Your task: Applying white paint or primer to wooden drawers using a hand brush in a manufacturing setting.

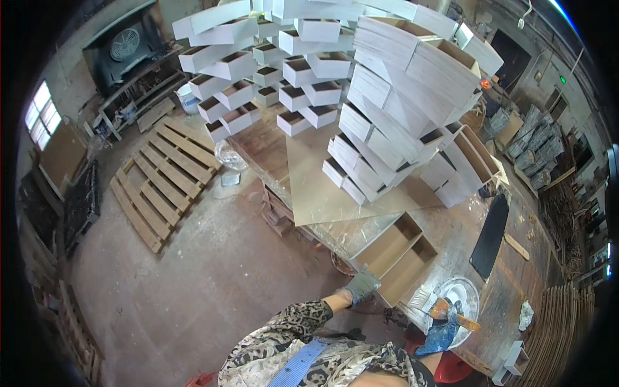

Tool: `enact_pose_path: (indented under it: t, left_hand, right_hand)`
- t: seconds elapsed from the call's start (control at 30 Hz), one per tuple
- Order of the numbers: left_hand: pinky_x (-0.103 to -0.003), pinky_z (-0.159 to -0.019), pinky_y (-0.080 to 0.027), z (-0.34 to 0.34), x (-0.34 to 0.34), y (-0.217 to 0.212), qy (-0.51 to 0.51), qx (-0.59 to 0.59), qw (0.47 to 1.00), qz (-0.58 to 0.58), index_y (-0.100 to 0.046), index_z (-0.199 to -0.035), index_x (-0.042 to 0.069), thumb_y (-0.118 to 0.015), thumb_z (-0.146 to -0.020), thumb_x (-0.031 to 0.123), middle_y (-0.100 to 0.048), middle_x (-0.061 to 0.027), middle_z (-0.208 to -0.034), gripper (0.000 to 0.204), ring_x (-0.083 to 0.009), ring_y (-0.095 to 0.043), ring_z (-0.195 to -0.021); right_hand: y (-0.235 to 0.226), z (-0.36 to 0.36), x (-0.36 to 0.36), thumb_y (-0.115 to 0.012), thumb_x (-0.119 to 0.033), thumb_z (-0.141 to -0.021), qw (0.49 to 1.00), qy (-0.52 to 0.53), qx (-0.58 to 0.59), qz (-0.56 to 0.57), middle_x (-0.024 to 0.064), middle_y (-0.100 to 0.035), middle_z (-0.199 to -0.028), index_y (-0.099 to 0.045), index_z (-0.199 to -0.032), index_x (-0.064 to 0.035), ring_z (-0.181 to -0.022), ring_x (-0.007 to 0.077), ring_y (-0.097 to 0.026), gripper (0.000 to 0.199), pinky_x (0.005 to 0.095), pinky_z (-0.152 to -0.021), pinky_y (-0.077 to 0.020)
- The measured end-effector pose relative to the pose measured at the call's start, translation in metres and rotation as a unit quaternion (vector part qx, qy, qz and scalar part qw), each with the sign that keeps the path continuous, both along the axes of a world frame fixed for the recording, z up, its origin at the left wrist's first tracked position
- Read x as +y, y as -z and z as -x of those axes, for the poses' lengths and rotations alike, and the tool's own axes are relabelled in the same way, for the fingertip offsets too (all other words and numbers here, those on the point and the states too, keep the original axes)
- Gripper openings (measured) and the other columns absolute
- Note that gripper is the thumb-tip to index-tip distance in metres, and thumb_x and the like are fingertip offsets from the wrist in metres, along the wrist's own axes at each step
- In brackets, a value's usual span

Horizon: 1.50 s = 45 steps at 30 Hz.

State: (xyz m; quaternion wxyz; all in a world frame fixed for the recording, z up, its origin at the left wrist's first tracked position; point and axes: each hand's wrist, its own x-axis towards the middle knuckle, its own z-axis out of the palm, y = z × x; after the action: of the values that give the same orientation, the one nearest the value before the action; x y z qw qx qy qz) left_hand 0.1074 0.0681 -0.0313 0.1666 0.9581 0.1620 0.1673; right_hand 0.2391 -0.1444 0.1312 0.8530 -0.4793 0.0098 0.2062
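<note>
My left hand [363, 284], in a grey-green work glove, grips the near left corner of a shallow wooden drawer box [399, 263] with a divider down its middle. The box lies on the worktable with its bare brown inside facing up. In my right hand [441, 332], which wears a blue glove smeared with white, is a wide paintbrush [440, 308] with a wooden handle. Its white-coated bristles point left, close to the box's near right corner. Under the brush and hand stands a round tub of white paint [474, 295], partly hidden by them.
Tall stacks of white-painted drawer boxes [412, 71] rise on the worktable [516, 222]. A black board [490, 237] and a wooden stick [516, 247] lie right of the tub. Left on the floor are a slatted pallet [166, 184] and a white bucket [187, 99].
</note>
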Motion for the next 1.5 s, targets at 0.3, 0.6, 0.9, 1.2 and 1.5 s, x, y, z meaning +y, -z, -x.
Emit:
enact_pose_path:
  t: [0.3,0.6,0.9,1.2,1.5]
  left_hand:
    - [-0.053,-0.090,-0.034,0.000,0.001,0.005,0.010,-0.024,1.000,0.005,-0.063,-0.080,0.016,-0.048,-0.077,0.018,-0.060,-0.0027,-0.078,0.015,-0.0216,-0.057,-0.081]
    - [-0.052,-0.089,-0.035,-0.002,0.002,0.005,0.007,0.006,1.000,-0.019,-0.062,-0.080,0.015,-0.049,-0.078,0.017,-0.060,-0.0030,-0.077,0.013,-0.0217,-0.058,-0.080]
    - [-0.043,-0.063,-0.043,-0.004,0.010,-0.015,0.045,0.037,0.996,-0.065,-0.059,-0.074,0.014,-0.049,-0.074,0.017,-0.059,-0.0063,-0.072,0.010,-0.0244,-0.060,-0.071]
    - [-0.043,-0.051,-0.042,-0.007,-0.019,-0.027,0.043,0.020,0.996,-0.070,-0.056,-0.068,0.012,-0.049,-0.076,0.016,-0.056,-0.0130,-0.064,0.012,-0.0308,-0.057,-0.059]
    - [-0.039,-0.087,-0.042,-0.060,-0.012,-0.082,-0.131,0.219,0.960,0.120,-0.025,-0.137,0.014,-0.062,-0.076,0.036,-0.051,-0.0158,-0.120,0.075,-0.0323,-0.052,-0.105]
  right_hand:
    - [-0.001,-0.005,0.011,-0.058,-0.004,-0.078,1.000,-0.011,0.016,-0.010,0.0101,-0.054,-0.106,-0.049,-0.112,-0.0027,-0.100,0.0269,-0.053,0.035,0.0418,-0.093,-0.0412]
    - [-0.001,-0.003,0.004,-0.057,-0.004,-0.079,0.999,-0.015,0.023,-0.037,0.0107,-0.054,-0.107,-0.048,-0.114,-0.0023,-0.101,0.0269,-0.052,0.036,0.0413,-0.093,-0.0409]
    - [-0.003,-0.023,-0.042,-0.057,-0.005,-0.080,0.993,-0.026,0.064,-0.095,0.0112,-0.054,-0.108,-0.048,-0.115,-0.0020,-0.101,0.0270,-0.052,0.036,0.0407,-0.093,-0.0406]
    - [0.003,-0.057,-0.095,-0.050,-0.011,-0.088,0.828,-0.001,-0.411,0.382,0.0145,-0.054,-0.114,-0.041,-0.124,0.0042,-0.101,0.0209,-0.052,0.040,0.0289,-0.090,-0.0405]
    - [0.040,-0.091,-0.172,-0.054,-0.010,-0.084,0.994,0.079,0.040,-0.060,0.0110,-0.047,-0.122,-0.044,-0.121,0.0009,-0.113,0.0223,-0.046,0.040,0.0359,-0.094,-0.0408]
